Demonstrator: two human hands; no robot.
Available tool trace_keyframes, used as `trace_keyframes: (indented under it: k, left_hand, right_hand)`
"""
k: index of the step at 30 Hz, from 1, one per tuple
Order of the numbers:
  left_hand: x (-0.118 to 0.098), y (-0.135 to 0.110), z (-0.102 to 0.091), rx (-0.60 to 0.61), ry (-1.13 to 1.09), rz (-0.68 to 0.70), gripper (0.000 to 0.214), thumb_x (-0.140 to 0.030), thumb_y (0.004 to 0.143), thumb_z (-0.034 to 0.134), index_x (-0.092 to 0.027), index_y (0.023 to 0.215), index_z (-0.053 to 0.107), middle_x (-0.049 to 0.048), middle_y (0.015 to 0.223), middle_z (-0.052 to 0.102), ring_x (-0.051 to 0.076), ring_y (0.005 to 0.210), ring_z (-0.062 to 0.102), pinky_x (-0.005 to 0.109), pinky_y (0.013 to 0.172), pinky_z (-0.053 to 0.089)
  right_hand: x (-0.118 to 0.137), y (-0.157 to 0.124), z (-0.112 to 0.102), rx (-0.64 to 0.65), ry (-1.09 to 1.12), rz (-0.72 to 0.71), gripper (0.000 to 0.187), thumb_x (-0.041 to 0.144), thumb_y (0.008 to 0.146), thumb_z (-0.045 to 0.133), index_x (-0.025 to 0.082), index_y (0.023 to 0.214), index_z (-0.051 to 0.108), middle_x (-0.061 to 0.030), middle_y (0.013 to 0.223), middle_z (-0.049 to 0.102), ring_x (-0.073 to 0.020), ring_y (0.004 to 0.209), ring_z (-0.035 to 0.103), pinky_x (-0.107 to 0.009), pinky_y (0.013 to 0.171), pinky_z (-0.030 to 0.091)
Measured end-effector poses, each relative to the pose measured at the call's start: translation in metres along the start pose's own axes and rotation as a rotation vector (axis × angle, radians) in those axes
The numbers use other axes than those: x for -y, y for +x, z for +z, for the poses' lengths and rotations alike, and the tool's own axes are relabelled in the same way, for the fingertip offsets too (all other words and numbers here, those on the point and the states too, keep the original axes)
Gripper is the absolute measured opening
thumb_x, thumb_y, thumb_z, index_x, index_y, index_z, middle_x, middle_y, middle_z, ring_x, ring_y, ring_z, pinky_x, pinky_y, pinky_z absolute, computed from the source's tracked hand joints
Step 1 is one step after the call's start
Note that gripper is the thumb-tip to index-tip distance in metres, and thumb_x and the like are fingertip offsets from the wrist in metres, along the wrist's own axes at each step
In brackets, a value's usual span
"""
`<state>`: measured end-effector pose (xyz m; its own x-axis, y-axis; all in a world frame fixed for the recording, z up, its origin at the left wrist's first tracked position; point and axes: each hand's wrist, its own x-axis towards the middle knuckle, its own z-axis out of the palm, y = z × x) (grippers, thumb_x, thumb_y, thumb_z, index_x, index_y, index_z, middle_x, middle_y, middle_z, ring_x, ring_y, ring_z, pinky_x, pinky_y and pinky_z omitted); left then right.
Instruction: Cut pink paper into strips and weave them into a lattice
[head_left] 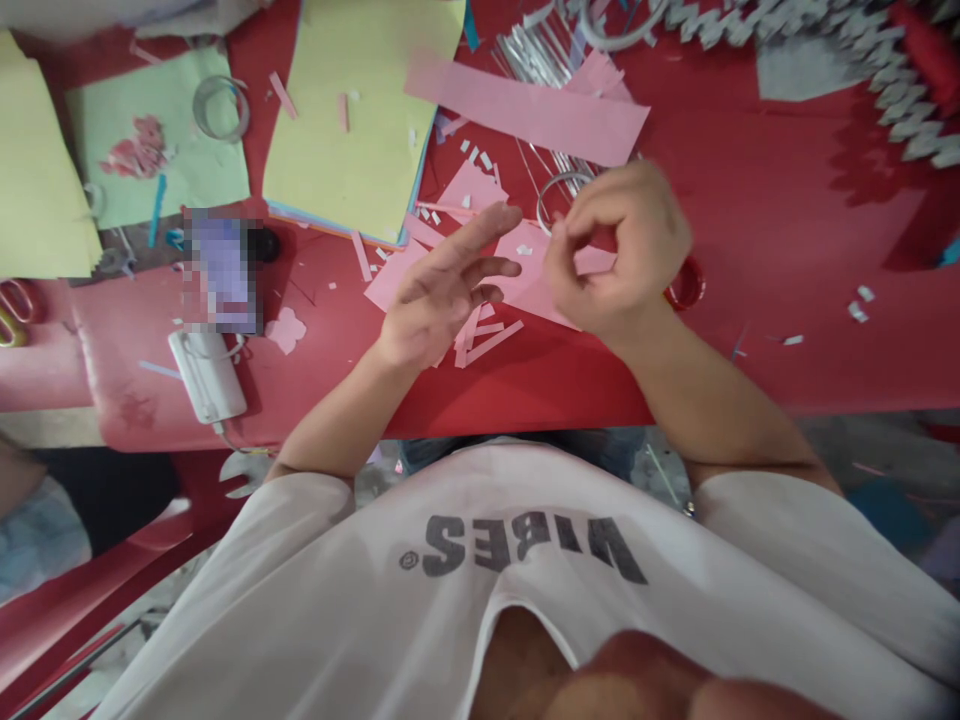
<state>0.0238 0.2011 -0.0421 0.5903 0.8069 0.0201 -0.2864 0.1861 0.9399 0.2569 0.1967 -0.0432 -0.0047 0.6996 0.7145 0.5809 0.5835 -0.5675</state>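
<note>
In the head view, the left hand [439, 295] is empty, its fingers spread apart and loosely bent above flat, pale pink paper pieces [525, 262] that lie on the glossy red table [765, 250]. The right hand [626, 250] is curled, thumb and forefinger brought together in a loop; whether something small is pinched there, I cannot tell. The pink paper lies beneath and between both hands, with narrow pink paper strips [491, 343] just below the left fingers, on the person's side. A thin silvery ring [541, 203] shows just beside the right hand, and a red round ring [702, 286] is partly hidden by that wrist. Beyond them, a wide pink paper band [532, 112] lies across a bundle of shiny silver strands [529, 50]. To the left are a stack of pale yellow paper sheets [352, 120], a pink flower-shaped paper cutout [286, 330] and a white rectangular device [208, 377].
</note>
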Motion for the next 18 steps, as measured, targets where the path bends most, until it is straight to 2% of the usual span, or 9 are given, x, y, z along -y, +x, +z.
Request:
trace_keyframes:
  k: [3, 4, 8, 10, 12, 15, 18]
  left_hand:
    - [-0.009, 0.0, 0.0, 0.015, -0.088, -0.051, 0.083, -0.07, 0.073, 0.073, -0.038, 0.149, 0.062, -0.0008, 0.172, 0.048, 0.035, 0.145, 0.059, 0.043, 0.101, 0.057]
    - [-0.01, 0.0, -0.001, 0.024, -0.106, -0.06, 0.083, -0.07, 0.073, 0.072, -0.037, 0.149, 0.063, -0.0003, 0.172, 0.047, 0.036, 0.147, 0.057, 0.043, 0.101, 0.057]
    - [-0.011, 0.001, -0.001, 0.035, -0.13, -0.074, 0.081, -0.071, 0.073, 0.068, -0.034, 0.145, 0.066, 0.0006, 0.172, 0.048, 0.037, 0.148, 0.056, 0.044, 0.101, 0.057]
    - [-0.009, 0.001, -0.001, 0.048, -0.145, -0.064, 0.082, -0.068, 0.075, 0.066, -0.034, 0.149, 0.063, 0.0009, 0.172, 0.047, 0.036, 0.147, 0.056, 0.044, 0.101, 0.058]
    - [-0.008, 0.001, 0.0, 0.064, -0.15, -0.058, 0.084, -0.067, 0.075, 0.066, -0.034, 0.153, 0.06, 0.0009, 0.172, 0.046, 0.038, 0.15, 0.054, 0.046, 0.102, 0.058]
    - [-0.006, 0.001, 0.002, 0.066, -0.111, -0.059, 0.088, -0.077, 0.075, 0.067, -0.035, 0.152, 0.059, 0.0012, 0.172, 0.047, 0.044, 0.156, 0.046, 0.054, 0.107, 0.058]
    - [-0.004, 0.001, 0.003, 0.092, -0.072, -0.06, 0.092, -0.087, 0.076, 0.065, -0.035, 0.151, 0.058, 0.0022, 0.168, 0.05, 0.048, 0.161, 0.039, 0.062, 0.111, 0.056]
  right_hand:
    - [-0.011, 0.016, -0.009, -0.078, -0.066, -0.016, 0.006, 0.035, 0.103, 0.062, 0.03, 0.105, 0.064, -0.0124, 0.115, 0.067, -0.0318, 0.11, 0.065, -0.052, 0.097, 0.054]
    - [-0.014, 0.02, -0.01, -0.108, -0.087, -0.033, 0.007, 0.033, 0.102, 0.061, 0.03, 0.108, 0.065, -0.0131, 0.116, 0.067, -0.0316, 0.11, 0.065, -0.05, 0.094, 0.055]
    - [-0.019, 0.022, -0.009, -0.127, -0.179, -0.004, 0.01, 0.03, 0.101, 0.058, 0.032, 0.109, 0.064, -0.0082, 0.102, 0.069, -0.0258, 0.089, 0.062, -0.043, 0.078, 0.055]
    - [-0.016, 0.017, -0.006, -0.092, -0.171, 0.02, 0.005, 0.036, 0.103, 0.059, 0.033, 0.105, 0.063, -0.0055, 0.096, 0.067, -0.0235, 0.08, 0.06, -0.041, 0.073, 0.055]
    - [-0.011, 0.01, -0.002, -0.024, -0.157, 0.016, 0.012, 0.044, 0.104, 0.06, 0.032, 0.102, 0.064, -0.0038, 0.093, 0.066, -0.0231, 0.078, 0.062, -0.042, 0.074, 0.057]
    - [-0.003, 0.001, 0.001, 0.127, -0.189, -0.029, 0.021, 0.05, 0.107, 0.058, 0.031, 0.103, 0.068, -0.0031, 0.093, 0.071, -0.0247, 0.086, 0.07, -0.045, 0.083, 0.06]
    - [0.003, -0.005, 0.002, 0.21, -0.226, -0.037, 0.025, 0.048, 0.11, 0.053, 0.032, 0.104, 0.07, -0.0034, 0.097, 0.075, -0.0252, 0.092, 0.074, -0.046, 0.088, 0.061]
